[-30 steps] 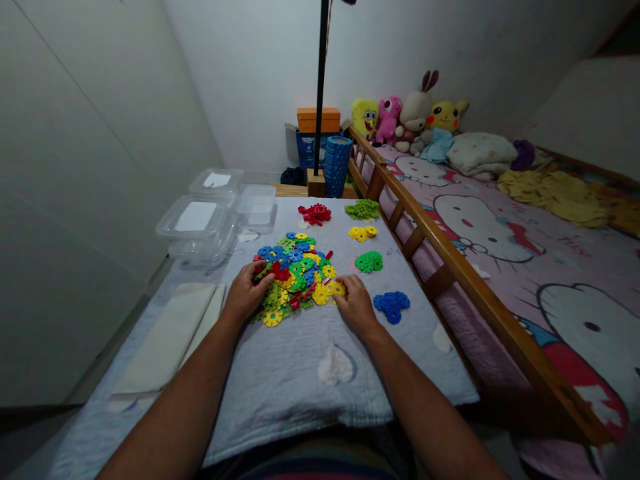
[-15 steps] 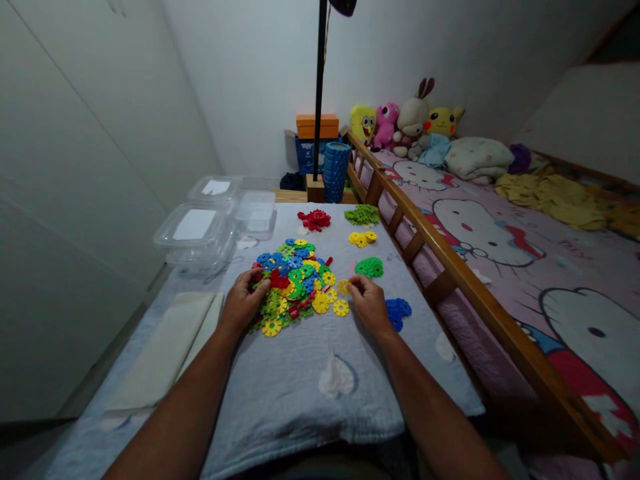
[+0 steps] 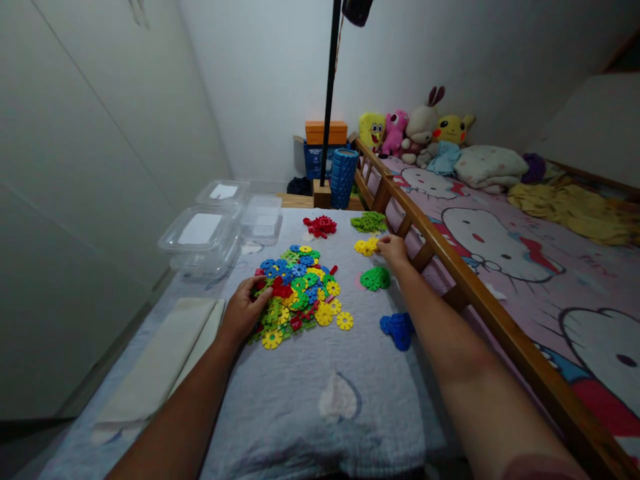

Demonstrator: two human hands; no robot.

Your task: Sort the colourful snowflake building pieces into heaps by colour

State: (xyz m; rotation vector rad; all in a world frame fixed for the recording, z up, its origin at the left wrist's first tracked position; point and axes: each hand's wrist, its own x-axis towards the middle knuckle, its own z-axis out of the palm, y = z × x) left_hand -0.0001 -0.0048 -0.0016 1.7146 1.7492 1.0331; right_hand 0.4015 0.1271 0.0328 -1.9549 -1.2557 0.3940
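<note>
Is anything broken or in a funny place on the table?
Nothing looks broken or spilled. One yellow disc pokes out at the near right edge of the jumbled pile, which looks a bit stray beside the neat little yellow group at the right hand.

My bare left hand [image 3: 244,309] and bare right hand [image 3: 393,251] join uncovered forearms [image 3: 457,350]; at the near right edge, my dusky reddish cloth sleeve [image 3: 543,469] shows a curved hem.

Right grip [image 3: 394,251] at yellow discs [image 3: 365,247]
</note>
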